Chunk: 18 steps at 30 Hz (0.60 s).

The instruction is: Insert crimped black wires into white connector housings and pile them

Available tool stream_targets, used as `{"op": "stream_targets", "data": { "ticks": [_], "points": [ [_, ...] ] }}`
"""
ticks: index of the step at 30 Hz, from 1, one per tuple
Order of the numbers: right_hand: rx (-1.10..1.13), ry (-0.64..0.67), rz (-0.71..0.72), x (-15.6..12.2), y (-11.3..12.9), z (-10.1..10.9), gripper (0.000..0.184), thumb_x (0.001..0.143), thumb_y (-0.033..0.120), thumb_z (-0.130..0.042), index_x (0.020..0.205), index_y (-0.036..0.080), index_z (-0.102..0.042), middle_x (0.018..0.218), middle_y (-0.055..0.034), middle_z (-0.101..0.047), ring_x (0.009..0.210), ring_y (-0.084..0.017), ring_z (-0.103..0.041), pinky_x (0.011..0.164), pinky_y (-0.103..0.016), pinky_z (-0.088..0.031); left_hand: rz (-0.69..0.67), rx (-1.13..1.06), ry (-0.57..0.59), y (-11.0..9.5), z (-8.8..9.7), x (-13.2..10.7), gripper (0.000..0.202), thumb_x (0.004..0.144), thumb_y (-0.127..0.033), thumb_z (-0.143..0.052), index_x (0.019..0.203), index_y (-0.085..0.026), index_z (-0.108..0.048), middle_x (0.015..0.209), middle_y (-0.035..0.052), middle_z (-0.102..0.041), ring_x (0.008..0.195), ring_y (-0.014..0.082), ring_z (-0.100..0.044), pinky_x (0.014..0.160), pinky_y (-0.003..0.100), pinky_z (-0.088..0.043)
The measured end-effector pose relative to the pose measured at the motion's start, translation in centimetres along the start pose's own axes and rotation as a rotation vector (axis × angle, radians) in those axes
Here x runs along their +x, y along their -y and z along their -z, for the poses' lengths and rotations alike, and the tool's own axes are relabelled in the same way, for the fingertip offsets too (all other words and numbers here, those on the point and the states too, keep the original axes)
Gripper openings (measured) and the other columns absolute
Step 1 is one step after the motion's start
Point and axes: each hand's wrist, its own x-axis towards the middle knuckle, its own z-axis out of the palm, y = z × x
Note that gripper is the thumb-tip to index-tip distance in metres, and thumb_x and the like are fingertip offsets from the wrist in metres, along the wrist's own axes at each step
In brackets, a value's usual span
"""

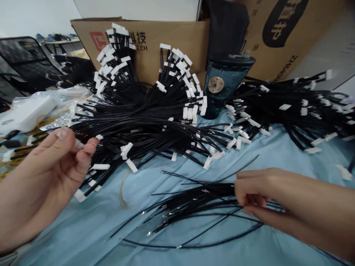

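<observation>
My left hand (59, 168) is raised at the left, palm turned up, with a small white connector (78, 143) pinched between thumb and fingers. At the right, my right hand (260, 190) is closed over a loose bundle of thin black wires (199, 207) with bare silvery terminals at their ends. Its fingertips press together on black wire; how many strands they grip is hidden. Behind both hands lies a big heap of black wire harnesses (138, 111), with white connectors at their ends.
A dark blue tumbler (224, 87) stands behind the heap, before cardboard boxes (177, 33). More black harnesses (288, 107) lie at the right. Plastic bags and a white device (27, 112) are at the left. Light blue cloth (155, 255) covers the table.
</observation>
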Motion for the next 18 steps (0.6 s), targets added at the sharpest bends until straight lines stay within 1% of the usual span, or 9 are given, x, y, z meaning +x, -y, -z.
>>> {"op": "stream_targets", "data": {
  "ticks": [3, 5, 7, 9, 11, 12, 15, 17, 18],
  "points": [
    [0.001, 0.016, 0.027, 1.2, 1.0, -0.3, 0.014, 0.084, 0.041, -0.067, 0.088, 0.028, -0.067, 0.083, -0.0029, -0.067, 0.076, -0.023, -0.067, 0.063, -0.032, -0.055, 0.010, 0.039, 0.000, 0.2, 0.0, -0.2, 0.038, 0.101, -0.001, -0.042, 0.081, -0.019, -0.069, 0.066, -0.0028, -0.067, 0.068, 0.0084, -0.074, 0.063, 0.006, -0.060],
    [0.023, 0.062, 0.053, 2.0, 1.7, -0.3, 0.021, 0.081, 0.042, -0.073, 0.094, 0.027, -0.067, 0.091, -0.0035, -0.069, 0.080, -0.023, -0.069, 0.063, -0.031, -0.056, 0.014, 0.053, -0.004, 0.2, -0.1, -0.3, 0.037, 0.100, 0.000, -0.043, 0.083, -0.019, -0.070, 0.067, -0.0031, -0.067, 0.066, 0.0085, -0.074, 0.060, 0.004, -0.059],
    [0.058, 0.132, 0.081, 2.5, 2.3, -0.3, 0.035, 0.074, 0.042, -0.083, 0.099, 0.025, -0.066, 0.099, -0.0043, -0.069, 0.084, -0.024, -0.070, 0.062, -0.030, -0.057, 0.017, 0.058, -0.010, 0.2, -0.2, -0.3, 0.036, 0.098, 0.002, -0.044, 0.085, -0.019, -0.071, 0.067, -0.0035, -0.067, 0.065, 0.0086, -0.075, 0.057, 0.003, -0.059],
    [0.091, 0.187, 0.121, 2.6, 3.0, -0.5, 0.044, 0.064, 0.037, -0.091, 0.097, 0.023, -0.066, 0.101, -0.0041, -0.068, 0.090, -0.024, -0.070, 0.063, -0.029, -0.058, 0.022, 0.058, -0.015, 0.2, -0.3, -0.3, 0.034, 0.096, 0.003, -0.046, 0.084, -0.018, -0.070, 0.066, -0.0043, -0.067, 0.064, 0.0082, -0.075, 0.057, 0.003, -0.058],
    [0.116, 0.186, 0.190, 2.4, 3.9, -0.7, 0.043, 0.059, 0.029, -0.095, 0.089, 0.022, -0.065, 0.095, -0.0023, -0.069, 0.088, -0.023, -0.070, 0.064, -0.028, -0.059, 0.034, 0.054, -0.022, 0.1, -0.3, -0.3, 0.030, 0.095, 0.003, -0.051, 0.080, -0.018, -0.068, 0.066, -0.0049, -0.068, 0.065, 0.0084, -0.075, 0.057, 0.004, -0.059],
    [0.126, 0.171, 0.234, 2.3, 4.3, -0.9, 0.040, 0.058, 0.024, -0.095, 0.084, 0.022, -0.065, 0.090, -0.0007, -0.068, 0.083, -0.021, -0.070, 0.063, -0.028, -0.058, 0.041, 0.053, -0.026, 0.1, -0.3, -0.3, 0.028, 0.094, 0.001, -0.054, 0.078, -0.017, -0.067, 0.065, -0.0049, -0.068, 0.064, 0.0089, -0.075, 0.057, 0.004, -0.059],
    [0.172, 0.117, 0.335, 1.8, 5.4, -1.2, 0.035, 0.059, 0.010, -0.091, 0.073, 0.023, -0.062, 0.077, 0.0041, -0.067, 0.066, -0.015, -0.067, 0.054, -0.024, -0.054, 0.046, 0.067, -0.042, 0.3, 0.1, -0.4, 0.024, 0.091, -0.004, -0.064, 0.072, -0.017, -0.065, 0.062, -0.0042, -0.068, 0.064, 0.0108, -0.076, 0.055, 0.004, -0.059],
    [0.218, 0.113, 0.329, 1.6, 5.6, -0.9, 0.033, 0.064, 0.010, -0.088, 0.069, 0.024, -0.059, 0.072, 0.0061, -0.065, 0.059, -0.013, -0.064, 0.048, -0.022, -0.050, 0.043, 0.084, -0.035, 0.4, 0.2, -0.5, 0.023, 0.089, -0.006, -0.069, 0.069, -0.017, -0.065, 0.062, -0.0035, -0.068, 0.065, 0.0107, -0.076, 0.054, 0.002, -0.058],
    [0.235, 0.080, 0.304, 1.6, 5.5, -0.7, 0.029, 0.071, 0.017, -0.086, 0.074, 0.026, -0.059, 0.074, 0.0057, -0.066, 0.060, -0.014, -0.065, 0.048, -0.023, -0.051, 0.043, 0.088, -0.025, 0.4, 0.1, -0.6, 0.023, 0.088, -0.006, -0.070, 0.069, -0.017, -0.065, 0.063, -0.0031, -0.068, 0.066, 0.0108, -0.076, 0.054, 0.002, -0.057]
  ]
}}
